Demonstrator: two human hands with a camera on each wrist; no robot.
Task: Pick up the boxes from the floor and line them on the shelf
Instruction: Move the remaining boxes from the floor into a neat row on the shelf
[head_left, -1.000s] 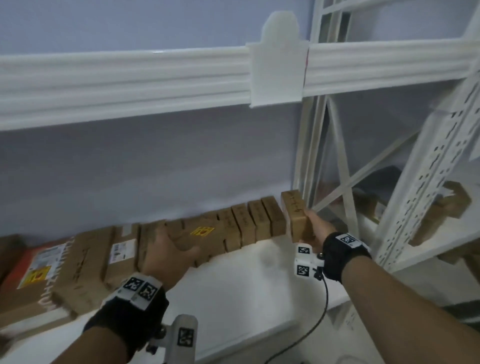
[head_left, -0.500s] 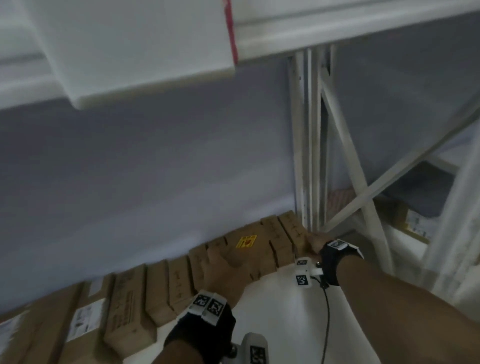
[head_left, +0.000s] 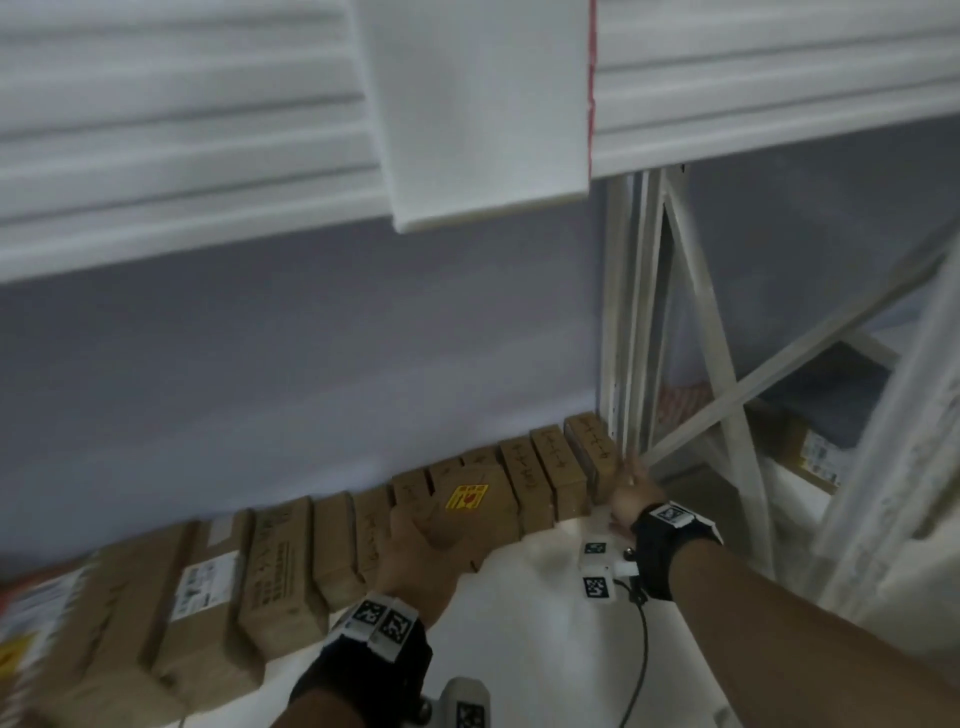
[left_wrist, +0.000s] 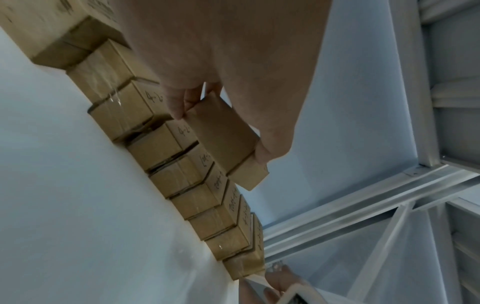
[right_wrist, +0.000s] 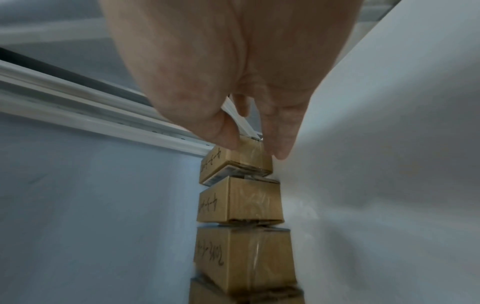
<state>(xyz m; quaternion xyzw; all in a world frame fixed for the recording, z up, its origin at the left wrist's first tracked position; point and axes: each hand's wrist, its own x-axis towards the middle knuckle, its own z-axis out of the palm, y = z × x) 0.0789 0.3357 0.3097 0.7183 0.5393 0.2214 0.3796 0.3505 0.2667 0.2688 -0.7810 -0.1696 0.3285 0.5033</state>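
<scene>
A row of brown cardboard boxes (head_left: 550, 467) stands along the back wall on the white shelf (head_left: 519, 623). My left hand (head_left: 431, 535) grips a box with a yellow label (head_left: 472, 499) and holds it tilted just above the row; thumb and fingers clasp its long sides (left_wrist: 226, 142). My right hand (head_left: 626, 483) is at the row's right end, where thumb and fingers pinch the front of the end box (right_wrist: 233, 162). That end box (head_left: 592, 447) stands beside the shelf upright.
A white upright post (head_left: 628, 312) with diagonal braces closes the shelf bay on the right. A thick white beam (head_left: 208, 156) hangs low overhead. Bigger cartons (head_left: 208, 582) fill the row's left part. More boxes (head_left: 815, 452) sit in the neighbouring bay.
The right hand has carried its box back into the row's right end beside the post. The left hand has moved its yellow-labelled box rightward over the row. The view has dropped closer.
</scene>
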